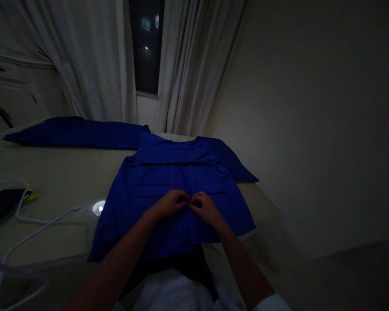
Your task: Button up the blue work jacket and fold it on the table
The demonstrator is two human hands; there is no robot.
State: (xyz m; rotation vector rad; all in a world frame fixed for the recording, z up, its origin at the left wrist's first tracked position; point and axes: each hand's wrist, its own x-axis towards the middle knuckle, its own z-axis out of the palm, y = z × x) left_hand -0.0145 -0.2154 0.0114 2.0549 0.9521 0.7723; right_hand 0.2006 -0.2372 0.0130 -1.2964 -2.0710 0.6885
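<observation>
A blue jacket (149,175) lies spread on the table, its front facing up and its lower edge hanging near my lap. One sleeve stretches far to the left; the other slants down to the right. Two pocket flaps show across the front. My left hand (174,202) and my right hand (203,208) meet at the front opening between the flaps, fingertips pinched together on the fabric edge. Any button or fastener under the fingers is too dark and small to make out.
The pale table (68,172) carries a dark phone-like device (3,207), a white cable (35,221) and a round shiny object (98,207) left of the jacket. Curtains (94,56) and a dark window (147,47) stand behind; a wall (311,108) rises at the right.
</observation>
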